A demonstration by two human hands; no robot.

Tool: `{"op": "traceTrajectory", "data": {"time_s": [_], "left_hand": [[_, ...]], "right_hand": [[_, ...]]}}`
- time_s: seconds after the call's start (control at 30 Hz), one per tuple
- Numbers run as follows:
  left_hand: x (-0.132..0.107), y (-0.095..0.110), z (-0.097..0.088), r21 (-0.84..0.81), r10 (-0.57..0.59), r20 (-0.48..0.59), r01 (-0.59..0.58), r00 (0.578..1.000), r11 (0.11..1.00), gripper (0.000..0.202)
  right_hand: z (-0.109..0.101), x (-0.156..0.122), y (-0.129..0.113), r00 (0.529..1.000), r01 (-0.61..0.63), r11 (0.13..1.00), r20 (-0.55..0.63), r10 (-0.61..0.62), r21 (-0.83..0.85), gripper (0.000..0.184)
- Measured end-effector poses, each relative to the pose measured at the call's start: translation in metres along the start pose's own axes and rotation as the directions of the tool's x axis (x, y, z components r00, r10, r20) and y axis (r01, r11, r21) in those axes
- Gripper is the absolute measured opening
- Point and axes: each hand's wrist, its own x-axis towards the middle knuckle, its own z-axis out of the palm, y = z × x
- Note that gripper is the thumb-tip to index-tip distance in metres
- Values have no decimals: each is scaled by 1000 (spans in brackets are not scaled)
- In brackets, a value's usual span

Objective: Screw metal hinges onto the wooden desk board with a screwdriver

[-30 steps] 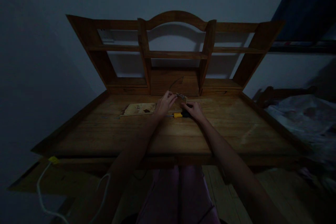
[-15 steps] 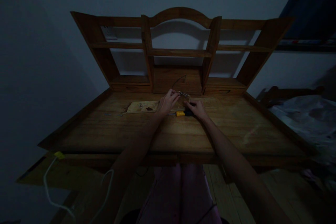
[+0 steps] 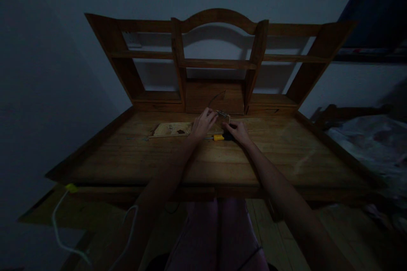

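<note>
The room is dim. My left hand (image 3: pixel 202 123) is closed in a pinch on a small metal part (image 3: pixel 221 114) at the end of a thin pale wooden board (image 3: pixel 173 129) lying on the wooden desk (image 3: pixel 222 156). My right hand (image 3: pixel 238 132) rests beside it, fingers curled over the black end of a screwdriver with a yellow handle (image 3: pixel 218 137), which lies flat on the desk between the two hands. What the metal part is I cannot make out.
A wooden hutch (image 3: pixel 219 61) with shelves and an arched top stands at the desk's back edge. A white cable (image 3: pixel 60 228) with a yellow tag hangs at the lower left. Bedding (image 3: pixel 369 144) lies to the right. My legs are under the desk.
The view shifted slightly since a second ago. Both hands stay at the same spot on the board and screwdriver, with almost no movement.
</note>
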Motion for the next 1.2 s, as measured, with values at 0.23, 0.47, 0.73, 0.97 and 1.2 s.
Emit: {"op": "traceTrajectory", "data": {"time_s": [0.23,0.47,0.73,0.97,1.2], "left_hand": [[0,0,0,-25,-12,-4,12,1000,1000,32],[2,0,0,-52,2,19,-1,1000,999,31],[1,1,-1,-32,-10,28,11,1000,999,33],[1,2,-3,-20,-23,52,24,998,1000,34],[1,2,-3,-35,-21,41,22,999,999,32]], "right_hand": [[0,0,-4,999,24,996,-20,-26,-89,57],[2,3,4,997,77,994,-24,-79,-74,46],[-1,3,-1,999,41,996,1,-41,-83,51],[-3,3,-4,999,54,997,12,-53,-58,55],[-2,4,-1,999,53,998,4,-53,-30,53]]}}
